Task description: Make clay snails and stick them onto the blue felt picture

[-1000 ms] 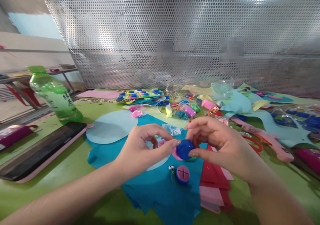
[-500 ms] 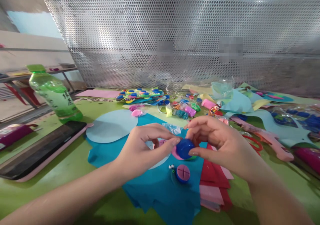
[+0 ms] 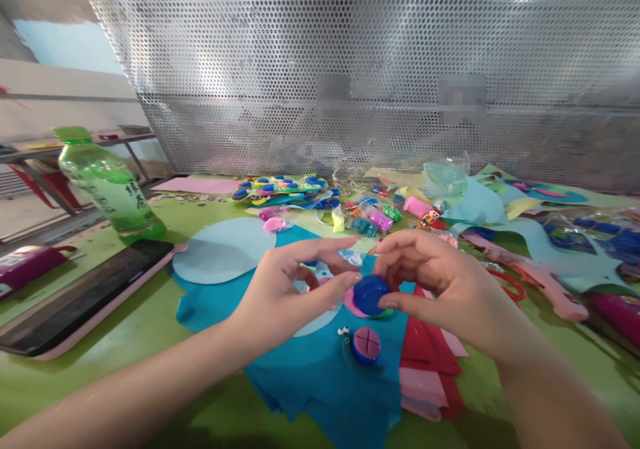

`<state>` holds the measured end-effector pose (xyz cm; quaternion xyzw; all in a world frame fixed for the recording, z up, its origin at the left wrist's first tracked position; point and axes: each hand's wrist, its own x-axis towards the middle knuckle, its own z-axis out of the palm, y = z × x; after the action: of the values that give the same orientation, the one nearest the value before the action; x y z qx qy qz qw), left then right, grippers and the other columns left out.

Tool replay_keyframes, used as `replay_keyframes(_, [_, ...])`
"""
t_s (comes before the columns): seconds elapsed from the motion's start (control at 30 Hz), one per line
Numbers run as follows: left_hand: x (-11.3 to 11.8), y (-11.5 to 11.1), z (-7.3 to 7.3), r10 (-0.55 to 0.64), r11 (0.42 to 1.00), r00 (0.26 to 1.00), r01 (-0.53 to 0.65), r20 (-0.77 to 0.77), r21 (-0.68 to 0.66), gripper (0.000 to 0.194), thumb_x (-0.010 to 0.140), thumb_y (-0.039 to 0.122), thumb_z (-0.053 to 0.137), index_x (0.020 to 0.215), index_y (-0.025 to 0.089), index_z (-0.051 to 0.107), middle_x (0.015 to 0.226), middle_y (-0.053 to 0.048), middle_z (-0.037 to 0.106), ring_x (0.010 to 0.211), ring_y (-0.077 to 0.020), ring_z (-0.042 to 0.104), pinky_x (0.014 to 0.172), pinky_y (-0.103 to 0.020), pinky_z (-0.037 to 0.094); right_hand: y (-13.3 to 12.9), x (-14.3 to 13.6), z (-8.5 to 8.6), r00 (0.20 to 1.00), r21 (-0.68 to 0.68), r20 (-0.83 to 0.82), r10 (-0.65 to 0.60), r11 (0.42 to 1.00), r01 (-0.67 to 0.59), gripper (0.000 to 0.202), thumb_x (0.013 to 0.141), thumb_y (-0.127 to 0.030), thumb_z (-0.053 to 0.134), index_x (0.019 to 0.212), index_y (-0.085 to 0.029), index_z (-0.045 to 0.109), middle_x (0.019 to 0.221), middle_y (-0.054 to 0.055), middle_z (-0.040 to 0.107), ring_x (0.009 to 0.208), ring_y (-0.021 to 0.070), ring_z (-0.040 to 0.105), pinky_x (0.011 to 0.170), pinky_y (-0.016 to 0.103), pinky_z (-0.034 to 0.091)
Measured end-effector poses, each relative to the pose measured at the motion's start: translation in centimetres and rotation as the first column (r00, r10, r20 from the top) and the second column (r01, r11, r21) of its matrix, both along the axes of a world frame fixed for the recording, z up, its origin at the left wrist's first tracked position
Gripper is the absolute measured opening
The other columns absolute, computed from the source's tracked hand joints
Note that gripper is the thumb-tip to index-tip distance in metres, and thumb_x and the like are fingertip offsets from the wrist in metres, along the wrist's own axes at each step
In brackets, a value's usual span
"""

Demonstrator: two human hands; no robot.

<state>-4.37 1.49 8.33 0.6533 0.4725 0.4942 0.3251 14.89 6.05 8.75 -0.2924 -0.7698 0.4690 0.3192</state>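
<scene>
My right hand (image 3: 430, 282) pinches a shiny blue cap (image 3: 370, 296) between thumb and fingers. Pink and green edges show around its underside; what they belong to is partly hidden. My left hand (image 3: 305, 282) is just left of the cap, thumb and index finger spread, the thumb tip close to its edge. Whether it touches cannot be made out. Under the left hand, a pale round sheet (image 3: 320, 322) with small coloured pieces is partly covered. Just below the hands, a small snail-like figure (image 3: 367, 344) with googly eyes and a pink, cross-scored disc lies on blue sheets (image 3: 320, 382).
A pale blue circle (image 3: 225, 249), a phone (image 3: 95, 296) and a green bottle (image 3: 110, 186) stand or lie at left. Red and pink sheets (image 3: 430, 356) are at right. Behind are bagged clay pieces (image 3: 375, 219), decorated discs (image 3: 285, 189) and a perforated metal panel (image 3: 280, 56).
My left index finger has lifted away from the thumb, opening a gap beside the cap. The right hand keeps hold of the blue cap, which has barely shifted.
</scene>
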Motion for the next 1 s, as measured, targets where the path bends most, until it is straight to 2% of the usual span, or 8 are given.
replay_keyframes(0.1, [0.01, 0.00, -0.15, -0.004, 1.000, 1.000, 0.004, 0.000, -0.002, 0.036, 0.074, 0.024, 0.064, 0.110, 0.022, 0.059, 0.074, -0.001, 0.068, 0.071, -0.0159, 0.062, 0.053, -0.021, 0.050, -0.08, 0.05, 0.12, 1.000, 0.002, 0.012, -0.011, 1.000, 0.011, 0.034, 0.073, -0.025, 0.068, 0.101, -0.024, 0.048, 0.087, 0.001, 0.058, 0.080, 0.0152, 0.058, 0.070, 0.028, 0.053])
replay_keyframes(0.2, [0.10, -0.01, -0.10, 0.021, 1.000, 1.000, -0.021, 0.001, -0.019, 0.037, 0.073, 0.023, 0.065, 0.109, 0.019, 0.059, 0.071, -0.001, 0.066, 0.068, -0.0147, 0.061, 0.052, -0.020, 0.049, -0.15, 0.04, 0.19, 1.000, 0.003, 0.010, -0.014, 1.000, 0.014, 0.034, 0.072, -0.025, 0.068, 0.101, -0.024, 0.049, 0.087, 0.001, 0.058, 0.080, 0.0146, 0.058, 0.069, 0.027, 0.053])
replay_keyframes(0.4, [0.24, -0.08, -0.03, 0.035, 0.999, 0.999, -0.034, 0.030, -0.027, 0.030, 0.073, 0.019, 0.064, 0.102, 0.019, 0.060, 0.070, 0.000, 0.065, 0.059, -0.0116, 0.059, 0.047, -0.018, 0.047, -0.10, -0.08, 0.14, 1.000, 0.003, 0.027, -0.008, 1.000, 0.007, 0.035, 0.073, -0.025, 0.068, 0.102, -0.024, 0.048, 0.087, 0.001, 0.059, 0.080, 0.0155, 0.059, 0.070, 0.029, 0.053])
replay_keyframes(0.6, [0.34, -0.32, 0.22, 0.015, 0.997, 0.993, -0.007, 0.118, -0.073, 0.033, 0.076, 0.025, 0.060, 0.109, 0.019, 0.055, 0.079, -0.002, 0.065, 0.059, -0.0118, 0.059, 0.042, -0.017, 0.048, -0.04, 0.02, 0.12, 1.000, 0.010, 0.022, -0.022, 1.000, 0.021, 0.036, 0.072, -0.026, 0.068, 0.102, -0.024, 0.049, 0.088, 0.001, 0.059, 0.082, 0.0160, 0.060, 0.072, 0.030, 0.053])
replay_keyframes(0.77, [0.24, -0.23, 0.32, 0.048, 0.997, 0.997, -0.043, 0.068, -0.071, 0.032, 0.074, 0.027, 0.062, 0.105, 0.019, 0.056, 0.078, -0.001, 0.063, 0.064, -0.0134, 0.061, 0.045, -0.017, 0.050, 0.05, 0.08, 0.07, 0.999, 0.010, -0.015, -0.045, 0.999, 0.045, 0.035, 0.070, -0.022, 0.070, 0.100, -0.025, 0.051, 0.086, 0.000, 0.060, 0.081, 0.0139, 0.060, 0.069, 0.025, 0.054])
replay_keyframes(1.0, [0.19, 0.08, 0.04, 0.071, 0.996, 0.997, -0.069, 0.030, -0.048, 0.026, 0.072, 0.024, 0.064, 0.097, 0.020, 0.060, 0.071, 0.001, 0.062, 0.056, -0.0108, 0.058, 0.046, -0.018, 0.050, 0.24, -0.08, 0.08, 0.997, -0.003, -0.057, -0.061, 0.998, 0.061, 0.035, 0.069, -0.022, 0.070, 0.099, -0.023, 0.051, 0.084, 0.001, 0.060, 0.075, 0.0133, 0.060, 0.064, 0.023, 0.054])
